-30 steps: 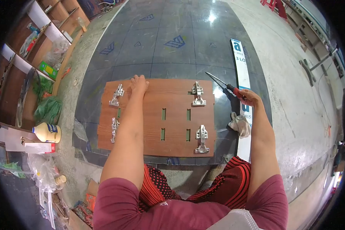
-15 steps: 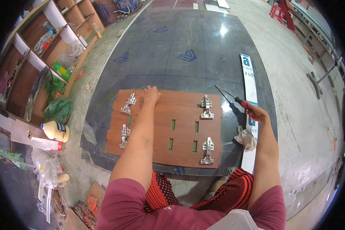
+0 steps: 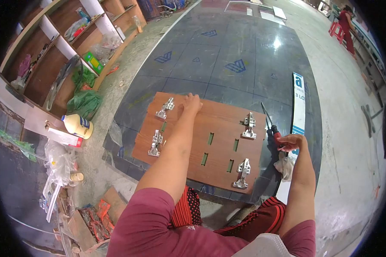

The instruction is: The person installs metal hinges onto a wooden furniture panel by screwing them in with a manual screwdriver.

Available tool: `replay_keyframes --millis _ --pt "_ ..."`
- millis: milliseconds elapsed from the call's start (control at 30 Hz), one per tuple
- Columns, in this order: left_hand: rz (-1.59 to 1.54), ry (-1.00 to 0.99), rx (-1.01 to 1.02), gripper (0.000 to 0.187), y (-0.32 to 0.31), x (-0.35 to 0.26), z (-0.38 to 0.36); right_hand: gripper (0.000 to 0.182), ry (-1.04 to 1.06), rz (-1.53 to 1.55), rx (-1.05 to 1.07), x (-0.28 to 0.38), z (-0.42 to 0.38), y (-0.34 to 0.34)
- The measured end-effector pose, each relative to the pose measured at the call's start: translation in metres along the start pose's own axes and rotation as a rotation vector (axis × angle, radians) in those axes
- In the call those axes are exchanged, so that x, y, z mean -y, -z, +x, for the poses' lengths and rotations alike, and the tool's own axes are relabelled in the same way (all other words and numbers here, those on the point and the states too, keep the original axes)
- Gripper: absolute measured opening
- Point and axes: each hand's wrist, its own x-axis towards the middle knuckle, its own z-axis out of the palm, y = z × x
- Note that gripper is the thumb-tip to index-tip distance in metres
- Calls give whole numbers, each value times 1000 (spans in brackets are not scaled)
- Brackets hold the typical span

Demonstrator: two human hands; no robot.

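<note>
The slim red-and-black screwdriver (image 3: 275, 128) I hold looks like smooth plastic at the handle and metal along the shaft. Before me, the flat reddish-brown rectangular board (image 3: 222, 135) shows a smooth wood-grain face with a low sheen, and its four silver jointed hinges (image 3: 249, 126) are shiny metal. The broad dark-grey sheet (image 3: 180, 64) underneath is smooth and glossy; the crumpled pale-grey rag (image 3: 284, 167) is matt cloth.

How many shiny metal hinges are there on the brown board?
4. One hinge is at the board's far left, another near left, a third far right, a fourth near right. The left arm might hide more.
</note>
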Motion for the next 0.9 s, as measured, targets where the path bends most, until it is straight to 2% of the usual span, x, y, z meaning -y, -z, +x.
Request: replay_keyframes --millis 133,200,267,400,467,533,567,600,633,667,700,733,833,900 --pt "-30 24 26 44 9 -4 -15 40 -73 -186 -54 26 4 -20" --pt "-55 39 61 44 22 -8 -23 44 -57 -242 14 33 16 -17" --pt "-89 52 67 40 27 -9 -29 49 -94 -436 -95 41 21 -24" --pt "-60 52 -33 33 24 -7 -29 51 -152 -502 -161 44 34 -23" --pt "-196 73 -124 25 16 -4 -17 50 -133 -562 -150 47 20 -30" --pt "-263 84 -183 28 30 -18 -33 50 -125 -552 -217 45 27 -28" --pt "-658 305 -185 31 59 -37 -60 49 -80 -476 -223 36 40 -14" --pt "-484 145 -147 45 10 -17 -14 48 -32 -401 -227 32 55 0" --pt "-488 196 -161 30 56 -40 -48 50 -70 -511 -220 39 54 -3" --pt "-342 129 -149 29 38 -42 -25 51 -103 -614 -217 46 51 -3" --pt "-268 181 -92 31 30 -48 -8 55 -140 -650 -214 51 50 -8" --pt "-341 153 -34 34 55 -54 -24 59 -176 -677 -219 53 50 -10" --pt "-402 221 -132 34 65 -68 -35 74 -158 -734 -292 55 51 -18" --pt "-313 148 0 37 69 -70 -38 75 -148 -771 -290 58 48 -19"
